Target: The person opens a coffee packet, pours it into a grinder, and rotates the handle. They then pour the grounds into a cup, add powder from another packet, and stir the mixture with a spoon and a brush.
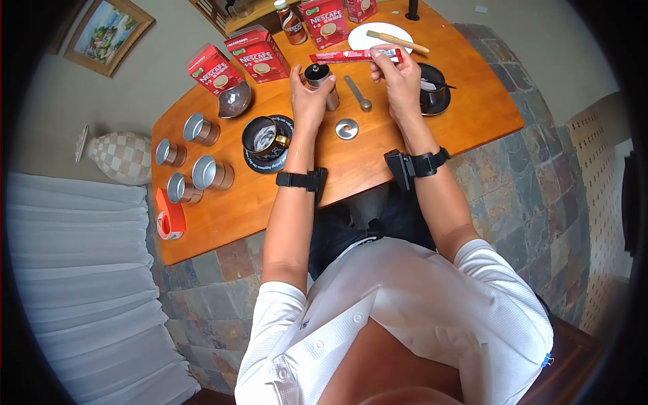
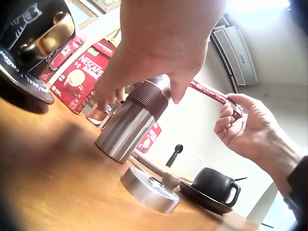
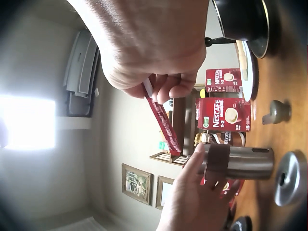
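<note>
My left hand [image 1: 311, 102] grips the upper part of a steel grinder with a brown band [image 2: 130, 125], which stands upright on the table. In my right hand [image 1: 403, 88] a slim red stick packet [image 1: 344, 57] is pinched by one end, its other end pointing left above the grinder's far side. A round metal lid [image 1: 347, 129] lies on the table near the grinder, and a metal spoon [image 1: 358, 93] lies between the hands. To the left, a black cup with a gold handle [image 1: 265, 138] sits on a black saucer.
Red Nescafe boxes [image 1: 258, 57] and a bottle [image 1: 291, 27] stand at the back. Several metal cups [image 1: 210, 173] and orange tape [image 1: 170, 217] are on the left, with a glass bowl [image 1: 235, 101] behind. On the right are a white plate with a brush [image 1: 361, 35] and a black cup [image 1: 432, 94].
</note>
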### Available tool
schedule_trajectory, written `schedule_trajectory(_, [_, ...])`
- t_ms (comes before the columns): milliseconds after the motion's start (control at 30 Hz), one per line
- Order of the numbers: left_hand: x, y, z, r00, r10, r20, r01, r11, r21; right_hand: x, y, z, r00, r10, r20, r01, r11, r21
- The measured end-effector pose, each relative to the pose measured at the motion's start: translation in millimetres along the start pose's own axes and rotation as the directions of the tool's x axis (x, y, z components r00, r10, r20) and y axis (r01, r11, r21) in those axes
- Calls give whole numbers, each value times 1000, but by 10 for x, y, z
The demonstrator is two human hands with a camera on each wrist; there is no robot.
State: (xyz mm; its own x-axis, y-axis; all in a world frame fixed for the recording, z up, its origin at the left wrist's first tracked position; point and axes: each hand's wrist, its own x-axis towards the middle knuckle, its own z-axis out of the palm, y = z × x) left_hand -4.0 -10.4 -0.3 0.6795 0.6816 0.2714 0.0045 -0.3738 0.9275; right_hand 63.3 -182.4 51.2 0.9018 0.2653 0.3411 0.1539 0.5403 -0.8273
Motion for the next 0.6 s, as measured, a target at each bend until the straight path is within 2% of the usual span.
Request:
schedule_trajectory(67, [11,-4,14,994,-22,109,38,988,-147,1,-5,12,1000,-9,14,10,999,-32])
schedule_trajectory(200, [-11,-67,42,992,-24,125,42,989,-142,12,2,-1,1000,-17,1,17,999,-37])
schedule_trajectory(267, [-19,-65,50,994,26,103,-15,994,-104,4,1,5,1000,-28,-9,28,999,-44])
schedule_trajectory(600, [-12,-68,28,988,10,152,4,996,-90,-22,22,4,1000,-22,-11,21,995,-102])
